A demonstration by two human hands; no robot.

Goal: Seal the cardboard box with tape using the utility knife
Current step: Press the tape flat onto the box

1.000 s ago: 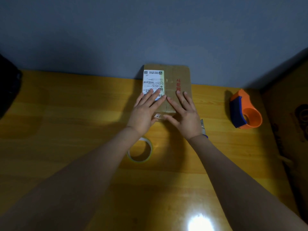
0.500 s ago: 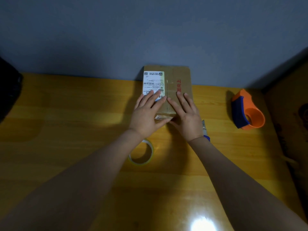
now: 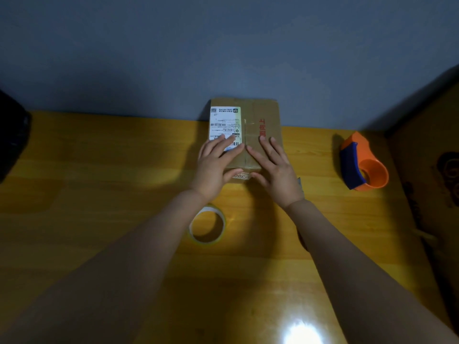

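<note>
A brown cardboard box (image 3: 263,115) with a white shipping label and red print lies at the far middle of the yellow wooden table, against the grey wall. My left hand (image 3: 215,165) rests flat on the box's near left part, fingers spread over the label. Mirroring it, my right hand (image 3: 273,167) lies flat on the near right part, and both thumbs hang over the box's near edge. A roll of clear tape (image 3: 207,227) lies flat under my left forearm. A small grey and blue piece, possibly the utility knife (image 3: 300,182), peeks out beside my right wrist.
An orange and blue tape dispenser (image 3: 361,165) stands at the far right of the table (image 3: 99,194). A dark object (image 3: 12,137) sits at the far left edge. A brown cardboard surface (image 3: 437,182) lines the right side.
Both hands stay pressed on the box and have barely shifted; my thumbs now curl a little more over its near edge.
</note>
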